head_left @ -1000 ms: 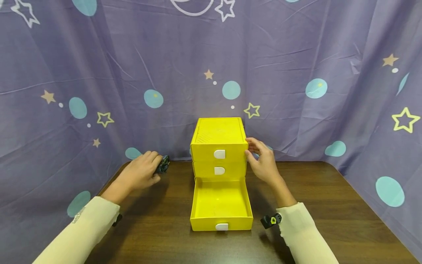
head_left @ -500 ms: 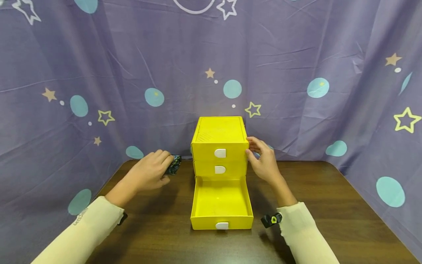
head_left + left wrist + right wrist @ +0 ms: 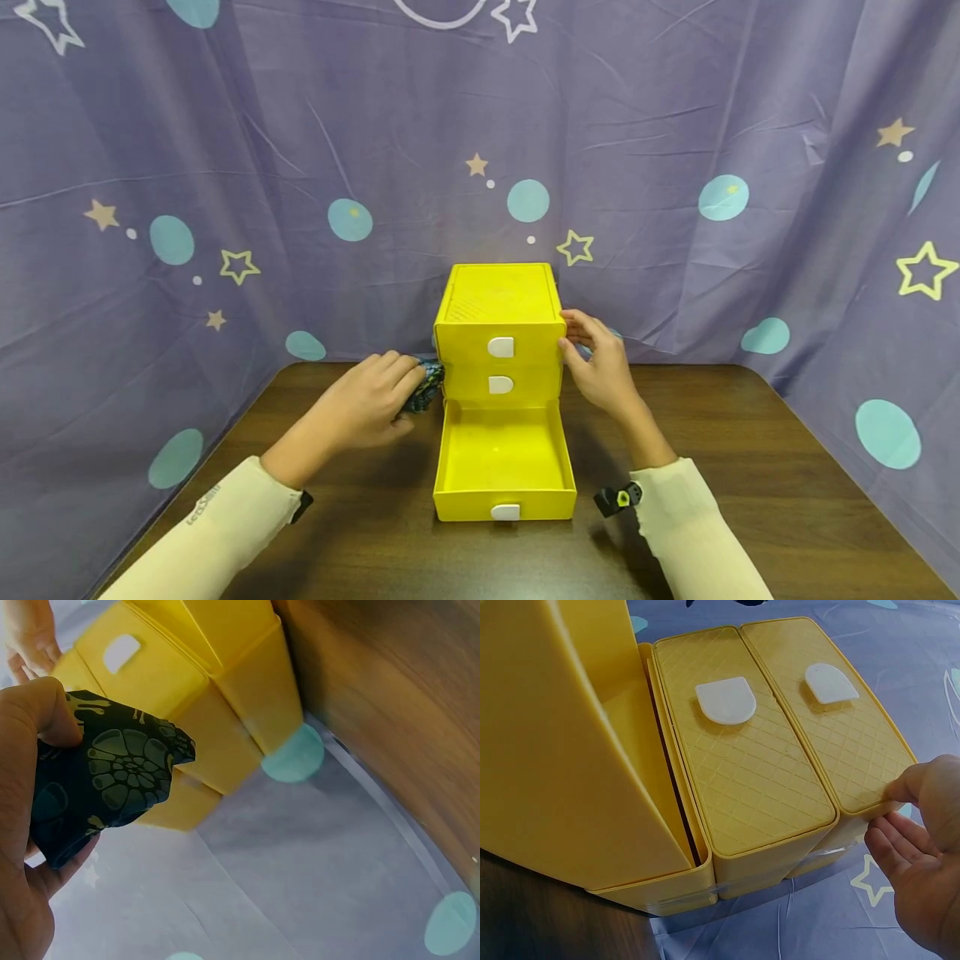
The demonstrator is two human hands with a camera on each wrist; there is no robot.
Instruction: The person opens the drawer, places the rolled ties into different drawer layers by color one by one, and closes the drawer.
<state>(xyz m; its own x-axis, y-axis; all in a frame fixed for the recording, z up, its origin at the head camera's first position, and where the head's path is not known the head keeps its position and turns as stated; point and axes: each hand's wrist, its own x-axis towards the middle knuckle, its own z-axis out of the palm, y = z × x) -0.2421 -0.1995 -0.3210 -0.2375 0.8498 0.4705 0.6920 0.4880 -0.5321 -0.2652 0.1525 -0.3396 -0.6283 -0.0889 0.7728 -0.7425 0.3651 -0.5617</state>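
My left hand (image 3: 375, 396) holds a dark blue, printed, cloth-like bundle (image 3: 124, 769) with large pale flower-like shapes, thumb on one side and fingers on the other. In the head view the bundle reaches the left side of a yellow drawer cabinet (image 3: 498, 296). Two upper drawers with white tabs are closed; the bottom drawer (image 3: 504, 507) is pulled out, its floor bare. My right hand (image 3: 600, 367) grips the cabinet's upper right front corner. In the right wrist view the thumb (image 3: 907, 787) lies at the front edge and the fingers against the side.
The cabinet stands on a brown wooden table (image 3: 705, 467). Behind it hangs a purple curtain (image 3: 637, 125) with stars and teal spots, close to the table's back edge. A black wrist camera (image 3: 617, 502) sits at the right cuff, beside the open drawer.
My left hand has moved right with the printed bundle, from over the table's left part to the cabinet's left side. The right hand and the drawers have stayed put.
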